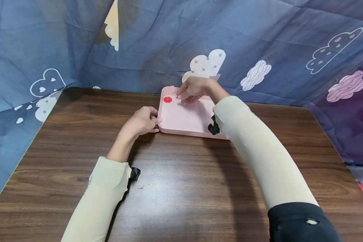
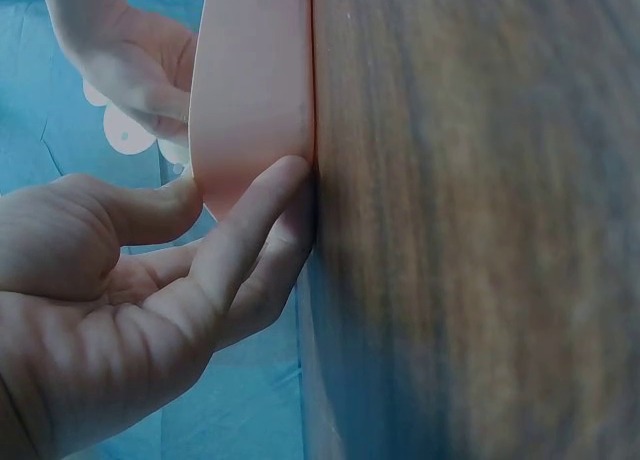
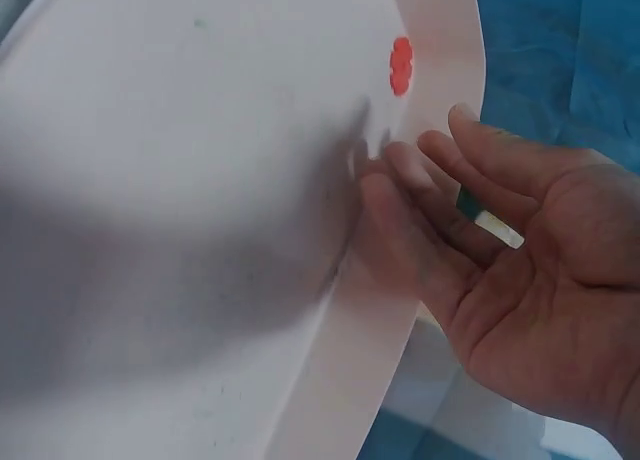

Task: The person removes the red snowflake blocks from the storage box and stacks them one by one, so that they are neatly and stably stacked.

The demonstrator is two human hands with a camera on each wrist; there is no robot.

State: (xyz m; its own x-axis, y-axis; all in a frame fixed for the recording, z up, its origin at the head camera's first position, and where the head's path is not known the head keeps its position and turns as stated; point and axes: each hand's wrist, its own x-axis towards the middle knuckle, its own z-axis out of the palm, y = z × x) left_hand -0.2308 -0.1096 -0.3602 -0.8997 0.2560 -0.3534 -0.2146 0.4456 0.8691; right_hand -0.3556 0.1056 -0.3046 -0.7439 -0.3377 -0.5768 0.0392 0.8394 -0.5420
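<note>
A shallow pink tray [image 1: 184, 116] lies at the back of the table. Its left front corner is held by my left hand [image 1: 143, 121], with the thumb at the rim and fingers against the outer wall, low by the table, as the left wrist view shows [image 2: 150, 270]. A flat red notched disc [image 1: 167, 99] sits on the tray floor in the back left corner. Just right of the disc, my right hand [image 1: 196, 88] reaches down over the back wall, fingers extended and loosely bent. In the right wrist view, its fingertips [image 3: 375, 195] are close to the tray floor.
The dark wood table [image 1: 175, 188] runs up to a blue cloth [image 1: 157, 43] printed with clouds, close behind the tray. My right forearm covers the tray's right part in the head view. A black wrist device [image 1: 213, 126] hangs over the tray's front part.
</note>
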